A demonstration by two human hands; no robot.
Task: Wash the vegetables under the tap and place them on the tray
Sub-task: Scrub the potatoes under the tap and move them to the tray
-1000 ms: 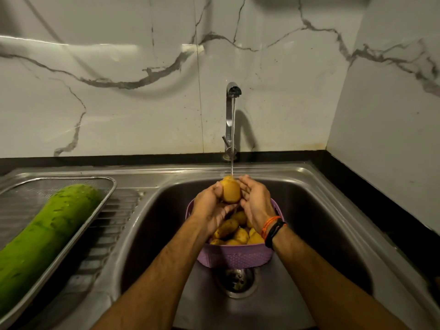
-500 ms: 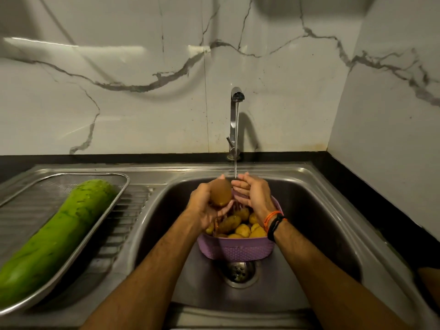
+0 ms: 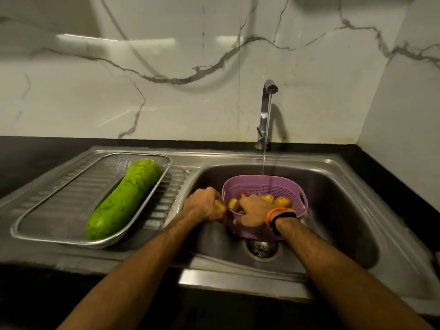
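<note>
While a long green gourd [image 3: 123, 198] lies in the steel tray [image 3: 59, 236] at the frame's left, the left hand [image 3: 204, 206] at centre curls around a potato [image 3: 220, 206] beside the purple basket [image 3: 264, 186]. Right of it, the right hand [image 3: 252, 213] reaches among potatoes [image 3: 282, 201] inside the basket; its grip cannot be told. Water runs from the tap [image 3: 267, 110] upper right.
</note>
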